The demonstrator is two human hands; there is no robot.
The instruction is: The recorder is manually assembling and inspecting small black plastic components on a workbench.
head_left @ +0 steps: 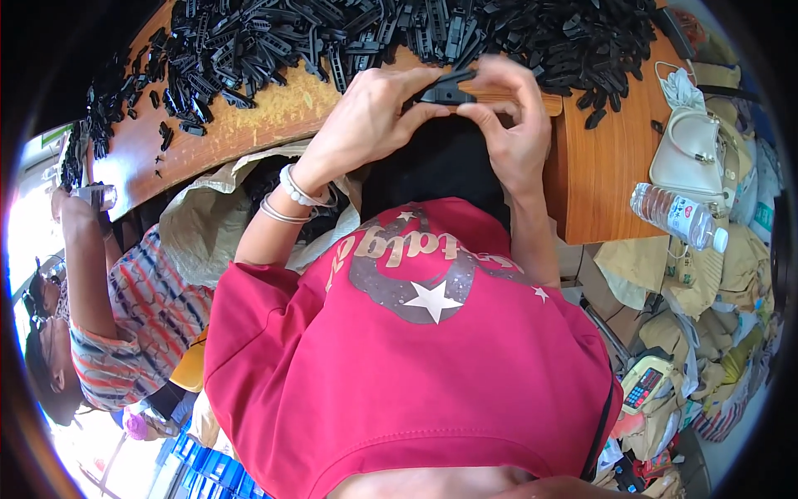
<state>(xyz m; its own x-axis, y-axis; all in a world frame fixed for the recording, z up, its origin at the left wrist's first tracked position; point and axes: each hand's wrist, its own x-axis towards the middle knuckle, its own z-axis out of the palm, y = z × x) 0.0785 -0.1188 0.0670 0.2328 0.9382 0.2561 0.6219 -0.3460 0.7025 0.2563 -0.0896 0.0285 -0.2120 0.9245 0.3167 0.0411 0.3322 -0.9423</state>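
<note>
Near the table edge, my left hand (366, 116) pinches one end of a small black plastic part (449, 93) between thumb and fingers. At its other end is my right hand (517, 133), the thumb pressed against it and the fingers curled over, somewhat blurred by motion. The part is elongated, with a smooth top and a small hole; its exact kind I cannot make out. Just beyond my hands lies a large heap of similar black plastic pieces (357, 33).
A worn wooden table (274, 112) carries the heap. On its right side are a water bottle (677, 216), a white handbag (688, 154) and a face mask (680, 86). A pale sack (208, 224) hangs open below the edge. To the left, another person (141, 316) in a patterned top works.
</note>
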